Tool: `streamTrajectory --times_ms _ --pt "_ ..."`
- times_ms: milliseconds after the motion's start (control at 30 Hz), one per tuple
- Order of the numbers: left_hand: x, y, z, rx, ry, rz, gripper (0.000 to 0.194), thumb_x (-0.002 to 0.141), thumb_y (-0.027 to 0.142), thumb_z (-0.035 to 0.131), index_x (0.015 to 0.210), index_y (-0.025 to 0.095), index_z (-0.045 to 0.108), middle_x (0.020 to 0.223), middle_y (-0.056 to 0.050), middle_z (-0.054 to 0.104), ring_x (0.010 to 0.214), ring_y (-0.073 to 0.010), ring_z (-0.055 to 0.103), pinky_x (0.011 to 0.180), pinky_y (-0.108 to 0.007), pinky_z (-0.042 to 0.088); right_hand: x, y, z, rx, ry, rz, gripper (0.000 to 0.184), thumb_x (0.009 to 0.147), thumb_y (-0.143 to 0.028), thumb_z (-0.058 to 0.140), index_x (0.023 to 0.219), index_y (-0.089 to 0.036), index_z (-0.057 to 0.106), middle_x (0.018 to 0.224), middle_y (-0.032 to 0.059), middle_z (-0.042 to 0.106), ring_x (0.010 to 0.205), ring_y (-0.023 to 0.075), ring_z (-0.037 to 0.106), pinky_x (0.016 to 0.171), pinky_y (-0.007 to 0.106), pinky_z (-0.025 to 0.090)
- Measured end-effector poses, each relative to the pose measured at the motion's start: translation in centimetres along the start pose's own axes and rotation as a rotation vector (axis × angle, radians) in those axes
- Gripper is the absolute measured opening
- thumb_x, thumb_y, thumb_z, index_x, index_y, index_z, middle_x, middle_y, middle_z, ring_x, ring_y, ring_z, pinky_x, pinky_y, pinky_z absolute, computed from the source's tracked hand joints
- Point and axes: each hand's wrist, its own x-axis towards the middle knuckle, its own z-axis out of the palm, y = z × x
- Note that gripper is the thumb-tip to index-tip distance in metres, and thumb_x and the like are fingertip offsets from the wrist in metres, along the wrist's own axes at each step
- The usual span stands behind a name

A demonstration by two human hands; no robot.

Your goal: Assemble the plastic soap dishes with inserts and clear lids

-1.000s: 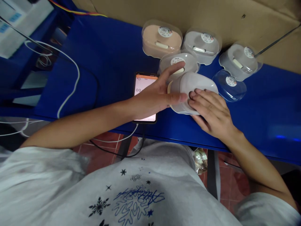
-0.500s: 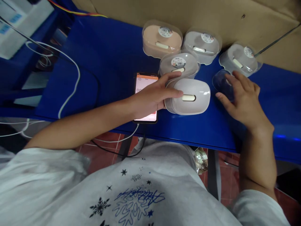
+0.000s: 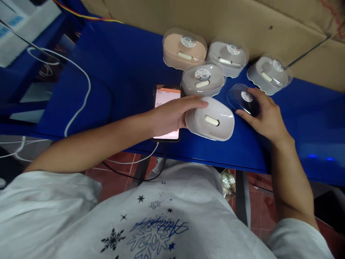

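Observation:
My left hand grips the left side of a white oval plastic box, thumb on its top edge and fingers mostly hidden behind. A cream bar sits in a slot on the uncovered top. To the right, my right hand has its thumb and fingers around a clear oval lid that bears a round white label. Just behind the white box stands a grey-white box under a clear lid. Beneath my left wrist lies a phone with a lit screen.
Along the back of the blue table stand a peach box, a grey-white box and another box, all with clear lids. Brown cardboard rises behind. A white cable curves at left.
The white box has tilted and shifted slightly toward me, and my left thumb has moved off its bar to the top edge. My right hand and the clear lid have moved left, closer to the box.

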Motion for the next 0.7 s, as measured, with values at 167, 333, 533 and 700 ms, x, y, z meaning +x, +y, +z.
streamTrajectory --times_ms 167,333,533,700 --pt "-0.2 -0.2 0.3 -0.029 0.058 0.042 0.037 0.087 0.046 0.086 0.116 0.025 0.074 0.116 -0.003 0.075 0.107 -0.0239 0.073 0.076 -0.027 0.06 -0.4 -2.1 0.1 0.215 0.123 -0.106 0.073 0.101 -0.062 0.066 0.162 -0.025 0.05 0.158 0.0191 0.062 0.141 0.0336 0.066 0.116 0.05 0.055" --pt "-0.6 0.1 0.8 -0.011 0.058 0.057 0.04 0.09 0.052 0.083 0.12 0.028 0.074 0.133 -0.006 0.073 0.122 -0.0281 0.07 0.077 -0.029 0.063 -0.8 -5.2 0.1 0.299 0.057 -0.342 0.08 0.1 -0.067 0.063 0.168 -0.033 0.039 0.172 0.0147 0.047 0.161 0.0384 0.043 0.132 0.061 0.037" --pt "-0.4 -0.2 0.2 -0.002 0.026 0.095 0.04 0.092 0.057 0.081 0.122 0.031 0.078 0.137 -0.002 0.075 0.138 -0.0335 0.065 0.094 -0.037 0.065 -0.9 -6.2 0.2 0.214 0.014 -0.388 0.083 0.099 -0.067 0.067 0.17 -0.041 0.032 0.173 0.0103 0.044 0.16 0.0392 0.045 0.128 0.067 0.041" --pt "-0.3 -0.3 0.4 -0.021 -0.009 0.061 0.036 0.099 0.053 0.073 0.126 0.029 0.077 0.143 -0.003 0.074 0.139 -0.0292 0.065 0.093 -0.032 0.065 -1.0 -6.4 0.6 0.203 -0.014 -0.46 0.091 0.094 -0.065 0.075 0.17 -0.041 0.031 0.173 0.0118 0.045 0.157 0.0432 0.047 0.124 0.071 0.045"
